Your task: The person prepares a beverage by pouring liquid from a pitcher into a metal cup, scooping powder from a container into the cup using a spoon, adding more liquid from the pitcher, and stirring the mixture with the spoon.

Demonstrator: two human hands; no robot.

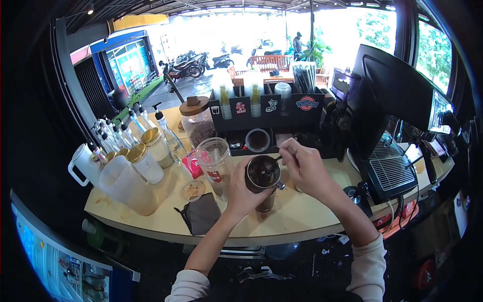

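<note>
My left hand wraps around the side of a metal cup with dark brown contents. A shiny fitting sticks out at the cup's lower right. My right hand pinches a thin spoon whose end reaches into the cup; the tip is hard to make out. Below the cup a brown-filled container shows in part. Just left of my left hand stands a tall clear plastic jar with a red label. A dark folded cloth lies on the counter near my left wrist.
Pump bottles, lidded jars and a cloudy pitcher crowd the left side. A black cup organizer stands at the back. A monitor and a machine with a drip grate are at right. The counter edge is near me.
</note>
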